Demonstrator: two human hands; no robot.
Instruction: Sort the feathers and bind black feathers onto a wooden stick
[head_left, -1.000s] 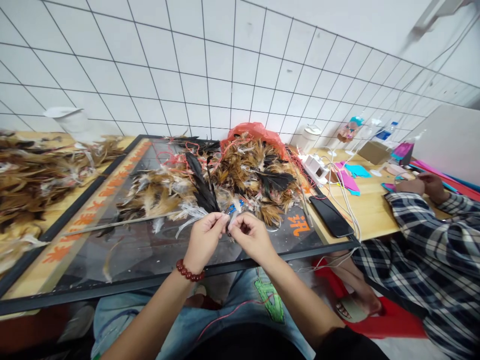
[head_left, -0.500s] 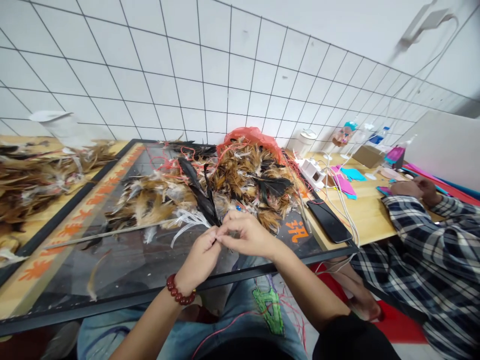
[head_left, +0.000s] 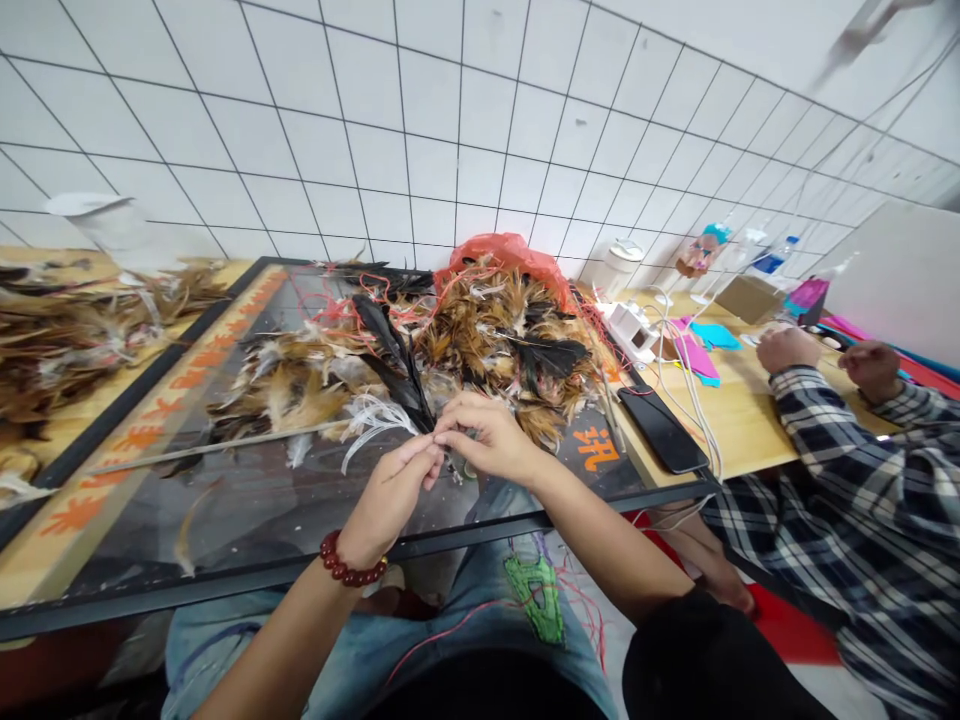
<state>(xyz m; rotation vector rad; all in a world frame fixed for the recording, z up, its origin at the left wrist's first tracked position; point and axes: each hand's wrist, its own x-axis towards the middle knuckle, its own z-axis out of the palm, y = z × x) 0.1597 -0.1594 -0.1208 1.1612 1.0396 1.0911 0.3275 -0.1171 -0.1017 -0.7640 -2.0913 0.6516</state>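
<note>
Black feathers (head_left: 397, 365) rise from between my fingertips, above the dark glass-like panel (head_left: 262, 520). My left hand (head_left: 401, 480), with a red bead bracelet (head_left: 349, 568) at the wrist, pinches their lower ends. Against it, my right hand (head_left: 484, 435) has its thumb and fingers closed at the same spot. White wispy feathers (head_left: 379, 420) stick out just left of the fingers. Behind my hands lie a heap of brown feathers (head_left: 480, 330) and a looser pile of tan feathers (head_left: 300, 375).
A red plastic bag (head_left: 517, 255) sits behind the heap. On the right are a phone (head_left: 661, 428), a white power strip (head_left: 631, 332) with cables, and a person's plaid sleeve (head_left: 825, 420). More feathers (head_left: 82, 340) lie far left. A thin stick (head_left: 225, 443) crosses the panel.
The view has shifted slightly. My hands have moved a little while staying together at the feather ends. The other person's hands have drawn apart.
</note>
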